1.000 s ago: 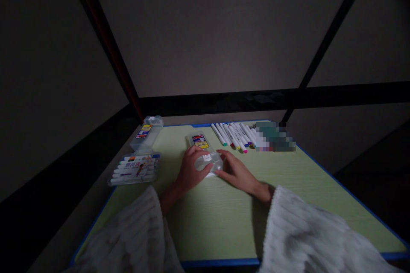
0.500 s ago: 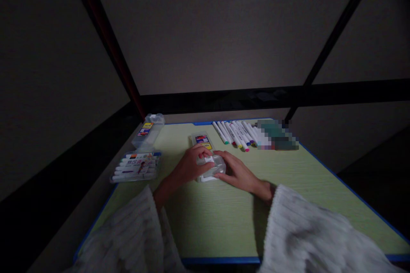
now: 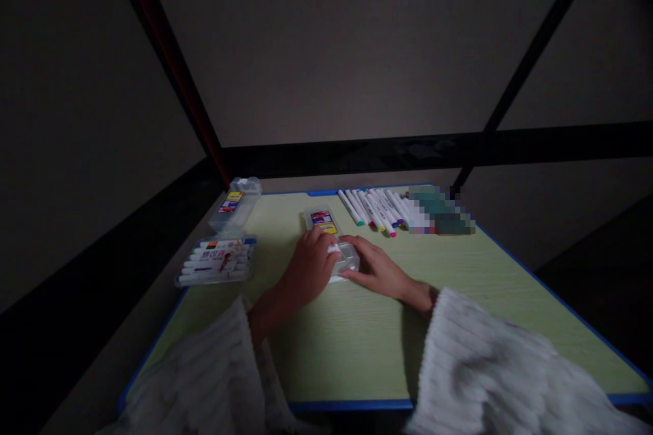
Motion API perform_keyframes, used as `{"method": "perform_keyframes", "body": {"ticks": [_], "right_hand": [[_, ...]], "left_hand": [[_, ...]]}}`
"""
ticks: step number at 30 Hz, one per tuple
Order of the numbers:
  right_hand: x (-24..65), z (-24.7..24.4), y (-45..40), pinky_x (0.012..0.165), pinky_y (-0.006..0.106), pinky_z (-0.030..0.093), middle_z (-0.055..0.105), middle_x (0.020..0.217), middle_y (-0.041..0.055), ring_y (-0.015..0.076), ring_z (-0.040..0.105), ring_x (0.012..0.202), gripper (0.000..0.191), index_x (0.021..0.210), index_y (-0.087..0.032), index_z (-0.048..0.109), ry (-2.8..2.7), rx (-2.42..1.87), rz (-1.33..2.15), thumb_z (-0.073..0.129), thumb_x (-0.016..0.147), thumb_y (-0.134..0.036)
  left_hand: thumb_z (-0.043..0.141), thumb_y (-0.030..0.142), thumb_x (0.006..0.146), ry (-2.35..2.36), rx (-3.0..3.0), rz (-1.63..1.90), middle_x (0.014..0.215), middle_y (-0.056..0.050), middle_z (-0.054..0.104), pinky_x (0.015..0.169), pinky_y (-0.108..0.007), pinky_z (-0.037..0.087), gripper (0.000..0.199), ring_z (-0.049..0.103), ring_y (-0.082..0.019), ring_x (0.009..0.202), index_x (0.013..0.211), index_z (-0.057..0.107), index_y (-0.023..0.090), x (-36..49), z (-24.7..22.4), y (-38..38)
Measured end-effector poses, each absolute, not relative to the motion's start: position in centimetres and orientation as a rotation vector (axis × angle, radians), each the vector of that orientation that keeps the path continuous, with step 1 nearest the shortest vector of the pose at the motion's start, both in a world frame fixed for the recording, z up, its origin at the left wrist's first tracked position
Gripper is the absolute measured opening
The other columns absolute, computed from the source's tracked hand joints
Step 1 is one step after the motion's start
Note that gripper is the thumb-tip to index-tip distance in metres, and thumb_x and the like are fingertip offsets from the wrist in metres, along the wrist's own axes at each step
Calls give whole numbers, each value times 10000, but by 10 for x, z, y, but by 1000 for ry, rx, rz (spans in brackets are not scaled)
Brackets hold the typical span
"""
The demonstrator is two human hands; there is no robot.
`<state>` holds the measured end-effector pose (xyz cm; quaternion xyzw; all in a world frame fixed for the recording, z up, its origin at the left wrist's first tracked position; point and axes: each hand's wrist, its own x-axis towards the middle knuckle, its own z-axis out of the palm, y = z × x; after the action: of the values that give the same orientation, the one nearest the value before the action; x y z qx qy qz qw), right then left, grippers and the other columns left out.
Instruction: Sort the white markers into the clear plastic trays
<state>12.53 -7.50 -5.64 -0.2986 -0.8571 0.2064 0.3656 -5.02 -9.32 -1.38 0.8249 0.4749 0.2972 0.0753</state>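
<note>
Case (image 3: 349, 257) sits mid-table (image 3: 357, 346), R hand (image 3: 376, 270) part-open, holding its R end, L hand (image 3: 309, 264) curled over top, grip unclear; prob. lid-handling step, so next move likely calls for steady R hold w/ L fingertip pressure.

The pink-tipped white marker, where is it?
In the head view, the marker lies right of centre on the pale green table, beyond the right hand.

The green desk (image 3: 352, 346) carries a clear case (image 3: 323, 219) at the left grip (image 3: 309, 259), a marker pack (image 3: 217, 262) and box (image 3: 235, 209) left of that grip, and markers (image 3: 375, 209) and a blurred item (image 3: 443, 212) beyond the right grip (image 3: 377, 268).
</note>
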Motion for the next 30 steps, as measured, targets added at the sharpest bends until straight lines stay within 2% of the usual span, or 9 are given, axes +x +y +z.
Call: {"method": "perform_keyframes", "body": {"ticks": [4, 6, 10, 15, 19, 24, 30], "right_hand": [[124, -55, -77, 833, 339, 440, 535, 1128, 126, 227, 532, 984, 552, 1228, -162, 368, -2239, -771, 570, 573, 776, -402], [123, -54, -78, 783, 328, 455, 540, 1116, 124, 218, 550, 926, 559, 1233, -163, 364, -2240, -790, 583, 571, 774, -406], [123, -54, -78, 743, 324, 455, 546, 1104, 122, 214, 548, 896, 567, 1227, -154, 370, -2248, -789, 576, 584, 764, -402], [124, -54, -78, 718, 326, 458, 554, 1082, 122, 205, 554, 838, 572, 1229, -149, 368, -2265, -817, 570, 582, 766, -408], [124, -54, -78, 718, 327, 460, 555, 1082, 121, 203, 557, 836, 565, 1235, -155, 361, -2278, -815, 549, 568, 777, -413], [126, -55, -76, 796, 382, 447, 535, 1085, 127, 239, 536, 938, 563, 1250, -154, 348, -2317, -820, 450, 543, 796, -422], [128, -55, -76, 802, 376, 460, 475, 1044, 110, 220, 509, 924, 557, 1290, -170, 349, -2301, -796, 350, 526, 813, -398]], "left_hand": [[293, 128, 839, 1481, 2529, 914, 810, -70, 501, 772, -364, 419, 224, 477, -199, 813, 742, 492, 164, -48, -19, -90], [265, 146, 853, 1419, 2496, 955, 774, -57, 500, 739, -333, 420, 263, 475, -181, 768, 704, 481, 169, -50, -20, -86], [323, 194, 835, 1312, 2254, 1050, 731, -31, 525, 691, -272, 416, 244, 497, -146, 717, 674, 502, 161, -53, -16, -79], [435, 222, 761, 1288, 1914, 1170, 734, -8, 601, 638, -234, 407, 145, 533, -126, 671, 771, 561, 149, -54, -14, -78], [481, 241, 730, 1257, 1842, 1208, 709, -8, 618, 636, -230, 405, 134, 541, -126, 664, 740, 580, 150, -56, -16, -77], [529, 246, 698, 1180, 1826, 1243, 737, -22, 643, 660, -235, 419, 143, 554, -133, 692, 754, 615, 146, -62, -21, -70], [552, 248, 686, 1149, 1781, 1305, 770, -38, 660, 694, -250, 432, 150, 569, -141, 722, 760, 632, 145, -66, -31, -61]]}}
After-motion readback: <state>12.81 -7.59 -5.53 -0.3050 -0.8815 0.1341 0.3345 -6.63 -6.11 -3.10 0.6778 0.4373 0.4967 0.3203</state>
